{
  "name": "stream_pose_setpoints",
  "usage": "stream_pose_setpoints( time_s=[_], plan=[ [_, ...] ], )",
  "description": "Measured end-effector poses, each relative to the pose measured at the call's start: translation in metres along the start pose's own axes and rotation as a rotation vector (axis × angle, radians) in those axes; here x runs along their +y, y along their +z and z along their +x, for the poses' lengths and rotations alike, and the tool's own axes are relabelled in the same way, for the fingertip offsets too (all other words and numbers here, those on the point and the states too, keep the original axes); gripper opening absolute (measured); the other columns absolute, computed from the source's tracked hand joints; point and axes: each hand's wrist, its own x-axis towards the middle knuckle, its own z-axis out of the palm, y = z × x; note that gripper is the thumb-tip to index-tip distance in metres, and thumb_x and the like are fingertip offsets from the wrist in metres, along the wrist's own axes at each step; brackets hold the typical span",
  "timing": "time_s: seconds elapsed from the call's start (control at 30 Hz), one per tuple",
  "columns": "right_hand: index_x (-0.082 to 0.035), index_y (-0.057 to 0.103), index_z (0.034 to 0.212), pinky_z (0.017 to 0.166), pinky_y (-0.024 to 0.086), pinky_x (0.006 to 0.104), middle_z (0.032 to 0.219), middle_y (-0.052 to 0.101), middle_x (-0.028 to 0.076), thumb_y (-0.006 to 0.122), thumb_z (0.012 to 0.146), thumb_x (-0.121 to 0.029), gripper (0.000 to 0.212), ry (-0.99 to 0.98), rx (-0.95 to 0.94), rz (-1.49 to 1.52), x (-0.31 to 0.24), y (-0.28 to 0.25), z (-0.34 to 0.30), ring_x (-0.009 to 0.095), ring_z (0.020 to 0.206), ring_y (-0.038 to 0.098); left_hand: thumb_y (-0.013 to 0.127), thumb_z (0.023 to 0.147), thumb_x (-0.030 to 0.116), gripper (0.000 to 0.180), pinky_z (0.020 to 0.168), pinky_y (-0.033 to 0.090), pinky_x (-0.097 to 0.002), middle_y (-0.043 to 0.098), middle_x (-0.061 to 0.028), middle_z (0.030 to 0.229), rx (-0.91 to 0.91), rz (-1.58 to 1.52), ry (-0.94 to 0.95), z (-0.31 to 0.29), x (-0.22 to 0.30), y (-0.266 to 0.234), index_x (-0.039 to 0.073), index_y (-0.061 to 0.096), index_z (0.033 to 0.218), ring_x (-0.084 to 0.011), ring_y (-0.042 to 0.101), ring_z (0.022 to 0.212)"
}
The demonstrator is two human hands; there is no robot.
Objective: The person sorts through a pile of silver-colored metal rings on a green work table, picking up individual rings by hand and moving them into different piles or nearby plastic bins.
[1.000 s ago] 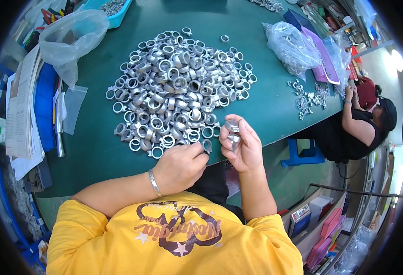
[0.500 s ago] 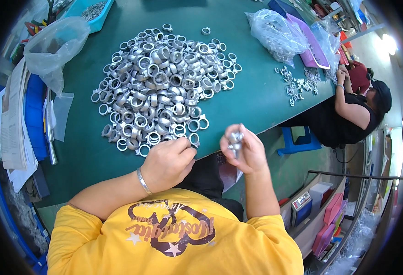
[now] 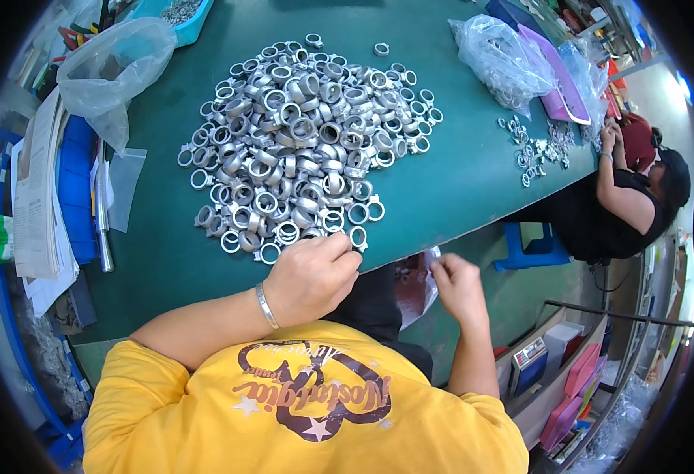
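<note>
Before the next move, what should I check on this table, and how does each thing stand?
1. Rings heaped on the table: ok.
2. Left hand at the heap's near side: ok.
3. Nearest ring gripped by the left fingers: cannot tell, the contact is hidden.
4. Every ring in the heap: not ok, one stray ring lies apart at the far side.
5. Bag beside the right hand, past the table's edge: ok.
6. Right hand empty: cannot tell, its inside is turned away.
</note>
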Motion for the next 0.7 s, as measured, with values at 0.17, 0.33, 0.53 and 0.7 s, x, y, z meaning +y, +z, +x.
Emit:
stream_pose_setpoints(
  time_s=[0.17, 0.33, 0.53, 0.7],
  plan=[
    [-0.005, 0.064, 0.091, 0.067, 0.048, 0.0369, 0.087, 0.057, 0.012, 0.07, 0.077, -0.009, 0.016, -0.636, 0.267, 0.156, -0.086, 0.012, 0.03, 0.03, 0.078, 0.058, 0.07, 0.071, 0.009, 0.017, 0.058, 0.048, -0.0323, 0.056, -0.0054, 0.083, -0.013, 0.003, 0.01, 0.004, 0.001, -0.002, 0.008, 0.062, 0.085, -0.0224, 0.059, 0.067],
    [-0.004, 0.062, 0.084, 0.071, 0.046, 0.0403, 0.085, 0.054, 0.013, 0.073, 0.073, -0.012, 0.018, -0.656, 0.259, 0.027, -0.082, 0.017, 0.048, 0.033, 0.082, 0.055, 0.071, 0.07, 0.009, 0.018, 0.058, 0.049, -0.0332, 0.057, -0.0051, 0.083, -0.004, -0.014, -0.004, 0.004, 0.003, -0.002, 0.008, 0.063, 0.086, -0.0234, 0.059, 0.066],
    [0.001, 0.064, 0.08, 0.064, 0.05, 0.0224, 0.097, 0.061, 0.008, 0.075, 0.072, 0.0, 0.013, -0.468, 0.15, 0.622, -0.071, 0.013, 0.034, 0.011, 0.075, 0.06, 0.071, 0.07, 0.01, 0.018, 0.059, 0.048, -0.0332, 0.056, -0.0057, 0.084, -0.033, -0.015, -0.018, 0.001, 0.003, -0.003, 0.008, 0.062, 0.086, -0.0227, 0.059, 0.067],
    [0.003, 0.064, 0.085, 0.072, 0.052, 0.0249, 0.101, 0.06, 0.01, 0.071, 0.076, 0.004, 0.011, -0.532, 0.062, 0.945, -0.066, 0.014, 0.032, 0.012, 0.082, 0.061, 0.071, 0.07, 0.009, 0.018, 0.057, 0.048, -0.0328, 0.057, -0.0053, 0.084, -0.016, -0.012, -0.016, 0.002, 0.001, -0.002, 0.008, 0.063, 0.086, -0.0224, 0.06, 0.066]
  ],
)
